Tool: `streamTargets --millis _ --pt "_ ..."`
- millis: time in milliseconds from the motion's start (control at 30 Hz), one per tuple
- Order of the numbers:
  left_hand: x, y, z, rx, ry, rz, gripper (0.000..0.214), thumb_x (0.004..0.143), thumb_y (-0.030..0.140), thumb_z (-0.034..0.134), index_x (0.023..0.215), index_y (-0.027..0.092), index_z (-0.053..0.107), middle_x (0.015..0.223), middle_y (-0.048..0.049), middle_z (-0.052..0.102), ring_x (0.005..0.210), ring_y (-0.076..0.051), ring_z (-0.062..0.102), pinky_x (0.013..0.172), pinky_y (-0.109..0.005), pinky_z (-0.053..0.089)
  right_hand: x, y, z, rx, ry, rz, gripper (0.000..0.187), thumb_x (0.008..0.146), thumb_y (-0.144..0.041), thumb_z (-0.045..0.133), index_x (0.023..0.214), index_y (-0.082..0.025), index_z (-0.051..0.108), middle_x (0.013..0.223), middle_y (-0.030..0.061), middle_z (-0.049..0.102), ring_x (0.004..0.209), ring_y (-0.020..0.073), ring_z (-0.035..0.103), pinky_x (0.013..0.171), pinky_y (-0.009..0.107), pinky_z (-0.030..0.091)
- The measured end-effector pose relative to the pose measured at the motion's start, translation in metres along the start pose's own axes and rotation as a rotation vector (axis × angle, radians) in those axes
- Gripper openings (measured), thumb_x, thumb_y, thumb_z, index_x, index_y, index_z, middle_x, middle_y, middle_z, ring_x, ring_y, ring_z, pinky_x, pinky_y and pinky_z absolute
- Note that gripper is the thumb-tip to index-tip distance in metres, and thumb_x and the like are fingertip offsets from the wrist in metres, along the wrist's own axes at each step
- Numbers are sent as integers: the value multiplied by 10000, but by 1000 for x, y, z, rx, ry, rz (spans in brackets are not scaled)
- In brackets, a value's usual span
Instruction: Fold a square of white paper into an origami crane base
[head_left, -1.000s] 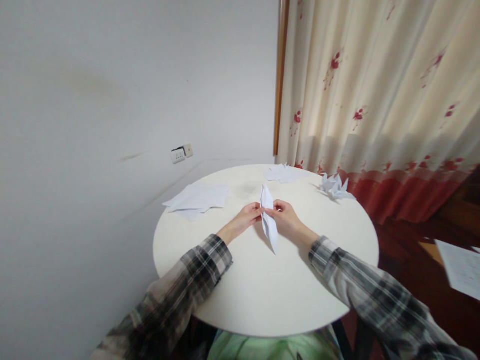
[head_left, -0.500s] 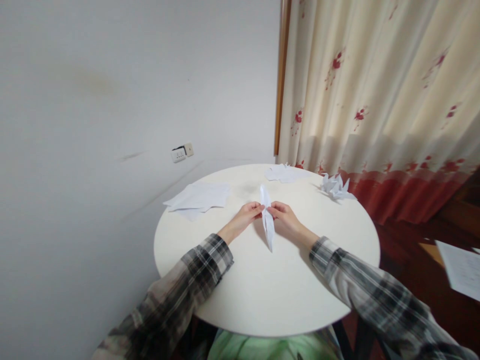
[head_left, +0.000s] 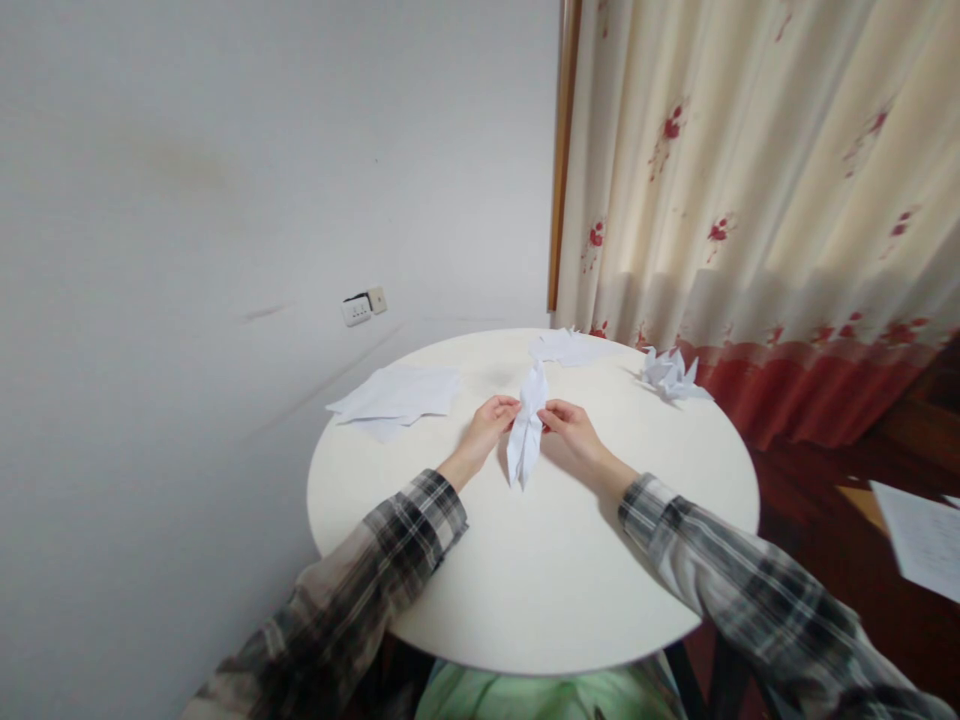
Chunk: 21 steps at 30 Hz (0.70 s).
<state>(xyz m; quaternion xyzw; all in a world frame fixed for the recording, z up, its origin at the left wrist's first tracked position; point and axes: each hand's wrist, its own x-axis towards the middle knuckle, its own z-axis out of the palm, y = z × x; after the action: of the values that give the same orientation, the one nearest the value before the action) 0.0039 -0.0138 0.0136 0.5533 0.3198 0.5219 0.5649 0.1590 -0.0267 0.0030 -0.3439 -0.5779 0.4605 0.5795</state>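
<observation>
- You have two hands in view, and one piece of folded paper between them, over the middle of the tabletop.
- Your left hand pinches the paper's left edge; your right hand pinches its right edge, both with fingers drawn in narrow.
- The folded paper points away from you, its near end split into two tips.
- You have three other groups of paper on the tabletop: one stack of sheets at left, one flat pile at the far side, and one cluster of folded paper shapes at far right; you cannot count the pieces in any of them.
- Your two plaid sleeves cross the near left and near right rim, hiding parts of it.
- Beyond the rim you see two wall plates at far left, one curtain at far right and one printed sheet at right.
- Compared with half a second ago, the folded paper shows a broader face, and your fingertips sit farther apart.
</observation>
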Motion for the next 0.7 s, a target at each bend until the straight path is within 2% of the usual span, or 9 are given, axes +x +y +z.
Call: streamTargets --millis 267,433,567,700 --pt "8 -5 -2 120 65 114 268 612 323 680 793 129 646 803 -52 661 744 -157 584 743 -289 434 -1 -4 1 -33 20 -1 205 618 -351 654 708 -167 635 671 9 619 598 122 528 598 260 434" --pt "7 -5 -1 108 -5 82 365 605 359 690 881 122 660 898 -76 673 798 -182 595 783 -313 432 0 -3 1 -21 31 -8 209 616 -353 654 712 -168 633 684 13 624 599 123 535 603 264 443" --pt "5 -5 -1 102 -5 63 399 587 356 708 908 123 662 933 -80 671 818 -190 597 798 -319 431 1 -2 0 -37 32 -23 216 621 -368 650 709 -173 627 680 13 622 604 128 537 604 271 446" --pt "5 -5 -1 111 7 81 387 625 383 673 912 122 665 948 -82 669 834 -193 595 793 -316 434 1 -1 -1 -47 28 -30 218 627 -377 640 714 -178 622 689 12 624 610 130 540 606 272 446"
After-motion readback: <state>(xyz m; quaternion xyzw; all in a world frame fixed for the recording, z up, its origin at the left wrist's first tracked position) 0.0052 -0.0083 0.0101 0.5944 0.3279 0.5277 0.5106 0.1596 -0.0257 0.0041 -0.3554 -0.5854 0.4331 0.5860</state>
